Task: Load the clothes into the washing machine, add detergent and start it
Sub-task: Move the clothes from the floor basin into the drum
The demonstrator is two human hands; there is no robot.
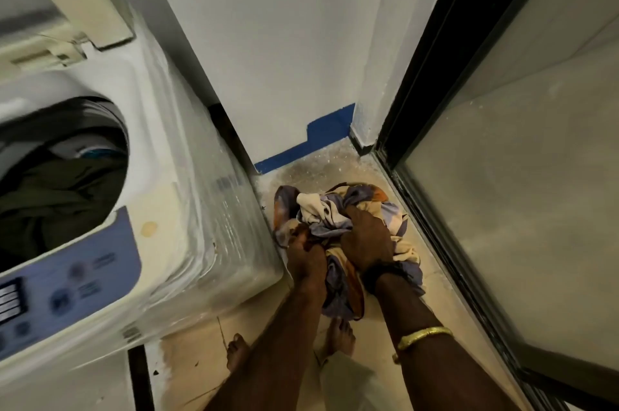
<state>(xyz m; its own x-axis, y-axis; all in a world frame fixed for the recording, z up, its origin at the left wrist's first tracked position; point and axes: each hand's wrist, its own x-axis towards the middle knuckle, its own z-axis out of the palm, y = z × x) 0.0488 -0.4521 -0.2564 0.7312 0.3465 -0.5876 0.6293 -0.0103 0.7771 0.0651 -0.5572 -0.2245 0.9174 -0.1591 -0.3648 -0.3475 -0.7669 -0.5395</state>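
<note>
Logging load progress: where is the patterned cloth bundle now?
Head view, lower centre: the patterned cloth bundle is down by the floor between the washing machine and the glass door, gripped by the left hand and right hand.

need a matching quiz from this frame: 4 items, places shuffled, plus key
Items
1. patterned cloth
2. dark garment
3. gold bangle
4. blue paint strip

Places
A. round the right forearm
B. along the foot of the wall
C. inside the washing machine drum
D. gripped by the left hand and the right hand

Pairs: 1-D, 2-C, 3-A, 4-B
</note>
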